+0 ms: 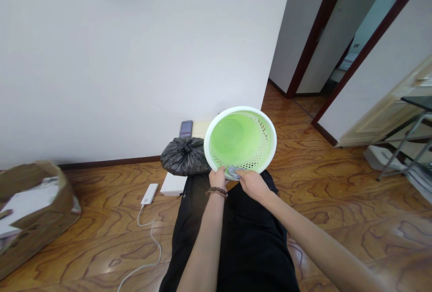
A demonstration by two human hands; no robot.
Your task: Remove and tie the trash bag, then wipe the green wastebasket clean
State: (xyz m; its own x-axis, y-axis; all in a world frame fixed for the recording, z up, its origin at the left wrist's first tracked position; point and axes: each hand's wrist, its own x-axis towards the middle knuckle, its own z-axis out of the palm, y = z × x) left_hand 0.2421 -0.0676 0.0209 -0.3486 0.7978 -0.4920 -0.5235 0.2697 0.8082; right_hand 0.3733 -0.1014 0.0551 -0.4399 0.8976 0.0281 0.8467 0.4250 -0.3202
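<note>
A green basket with a white rim [272, 148] and perforated sides is tilted, its opening facing me, above my lap. My left hand [218, 178], with a brown beaded bracelet on the wrist, is closed on the near edge of the rim. Just to the right, my right hand [251, 184] is closed on a small crumpled bluish-grey cloth [233, 172], which lies against the same near rim. The hands are close together. A tied black plastic bag [185, 156] sits left of the basket, behind my knees.
A phone [186, 128] lies behind the bag near the wall. On the wooden floor are a white box [173, 185], a white power strip [150, 194] with its cable, and an open cardboard box [40, 224] at left. A metal-legged stool [410, 137] stands at right.
</note>
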